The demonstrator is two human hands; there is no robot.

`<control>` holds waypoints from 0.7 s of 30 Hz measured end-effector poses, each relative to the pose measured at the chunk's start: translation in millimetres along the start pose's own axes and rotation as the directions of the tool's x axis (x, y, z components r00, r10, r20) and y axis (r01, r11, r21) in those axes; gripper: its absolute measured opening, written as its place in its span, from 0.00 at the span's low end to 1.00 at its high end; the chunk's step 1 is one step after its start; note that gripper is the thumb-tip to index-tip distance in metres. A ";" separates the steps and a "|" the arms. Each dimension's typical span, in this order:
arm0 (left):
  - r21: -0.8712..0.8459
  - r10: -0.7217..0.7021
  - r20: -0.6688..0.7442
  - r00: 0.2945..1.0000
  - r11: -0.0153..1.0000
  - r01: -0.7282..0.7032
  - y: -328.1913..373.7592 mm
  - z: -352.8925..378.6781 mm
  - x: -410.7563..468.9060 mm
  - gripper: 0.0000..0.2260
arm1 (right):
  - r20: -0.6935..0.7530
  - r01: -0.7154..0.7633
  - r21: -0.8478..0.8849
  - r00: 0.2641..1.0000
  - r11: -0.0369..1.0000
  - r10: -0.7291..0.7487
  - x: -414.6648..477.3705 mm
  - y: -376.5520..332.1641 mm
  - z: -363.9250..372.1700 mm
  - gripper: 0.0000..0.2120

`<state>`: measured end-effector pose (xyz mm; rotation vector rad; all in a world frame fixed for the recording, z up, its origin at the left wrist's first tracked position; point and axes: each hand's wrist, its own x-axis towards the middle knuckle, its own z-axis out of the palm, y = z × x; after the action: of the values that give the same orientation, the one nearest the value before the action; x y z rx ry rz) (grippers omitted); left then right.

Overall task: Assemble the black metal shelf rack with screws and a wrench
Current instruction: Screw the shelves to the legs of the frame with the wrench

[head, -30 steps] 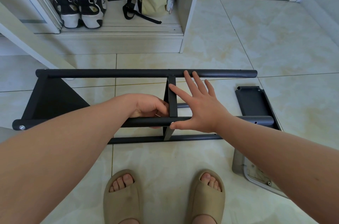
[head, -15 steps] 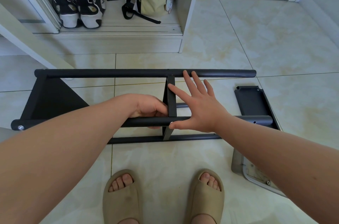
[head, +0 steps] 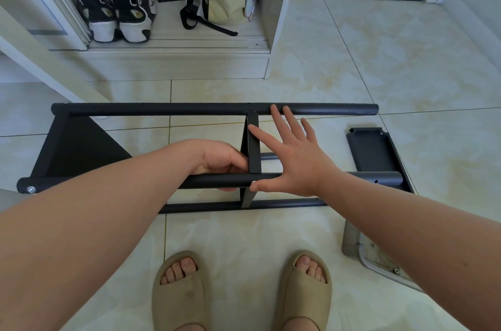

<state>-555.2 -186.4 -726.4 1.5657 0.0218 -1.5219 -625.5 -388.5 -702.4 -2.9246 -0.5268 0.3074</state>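
The black rack (head: 162, 109) lies on the floor tiles (head: 366, 67) just ahead of the feet (head: 309, 268). The left hand (head: 219, 164) curls round its near bar (head: 211, 181) beside the middle strut (head: 254, 151), probably to steady the frame; the right hand (head: 296, 162) is flat with fingers (head: 291, 120) spread, thumb touching that bar.

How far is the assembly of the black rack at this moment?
Done: a screw holds the left end panel to the near tube. In hand: the left hand grips the near tube while the right hand lies open against the middle brace. Left: the loose end panel, lying at the right, is unattached. No wrench shows.
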 end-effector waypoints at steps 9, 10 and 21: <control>-0.030 0.001 -0.009 1.000 1.000 -0.001 0.5 -0.2 -1.2 0.05 | 0.003 -0.005 0.000 1.000 1.000 0.005 -0.2 -0.4 -1.4 0.52; -0.030 -0.002 -0.010 1.000 1.000 0.002 0.6 -0.2 -1.5 0.05 | 0.003 -0.005 0.000 1.000 1.000 0.005 -0.1 -0.5 -1.5 0.52; 0.022 0.003 -0.037 0.999 1.000 -0.002 -0.2 1.6 0.4 0.05 | 0.002 -0.002 0.000 1.000 1.000 0.002 0.0 -0.1 -1.0 0.52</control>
<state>-556.5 -187.5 -726.5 1.6109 0.0241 -1.4953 -625.3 -388.6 -701.4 -2.9256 -0.5241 0.3112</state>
